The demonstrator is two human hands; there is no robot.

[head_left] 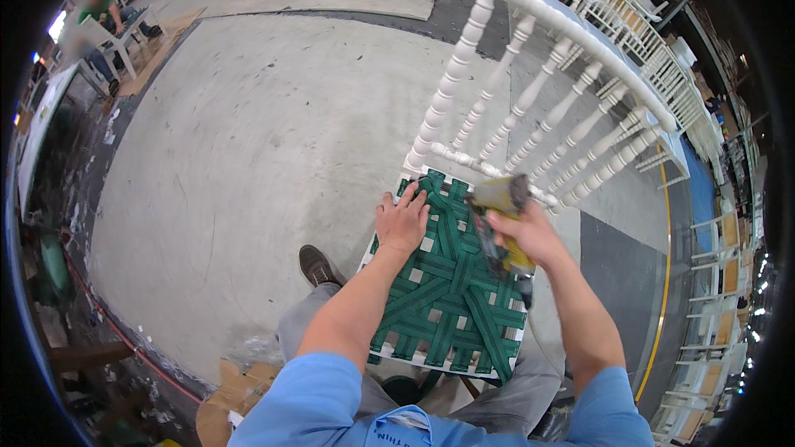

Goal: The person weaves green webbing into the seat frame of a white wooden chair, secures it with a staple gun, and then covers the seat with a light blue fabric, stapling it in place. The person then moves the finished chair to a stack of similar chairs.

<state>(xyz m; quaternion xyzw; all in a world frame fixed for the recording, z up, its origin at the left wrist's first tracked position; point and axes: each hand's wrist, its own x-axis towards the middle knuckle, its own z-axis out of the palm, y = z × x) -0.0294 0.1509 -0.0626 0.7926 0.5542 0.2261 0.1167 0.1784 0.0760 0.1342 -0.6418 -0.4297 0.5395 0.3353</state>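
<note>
View: head — hours counted from the middle of the seat (457,275).
White chair (468,160): between the person's knees, right of the view's centre, its spindled back toward 1 o'clock.
Green straps (443,335): woven across the seat, a few lying slantwise on top.
Left hand (402,223): at 11 o'clock, fingers slightly spread over the straps near the back corner; whether they pinch one, I cannot tell.
Right hand (534,233): at 2 o'clock, wrapped round a yellow-and-black power tool (501,193), which is blurred.
In the way: the tool and right hand hide part of the seat's right side — contact with the straps is unclear.
Floor nearby: brown shoe (315,266) at 9 o'clock, cardboard (248,385) at 8.
Farther off: stacked white chairs (617,4) at 1, tan-seated chairs (719,327) at 3, a seated person in green (101,10) at 10.
</note>
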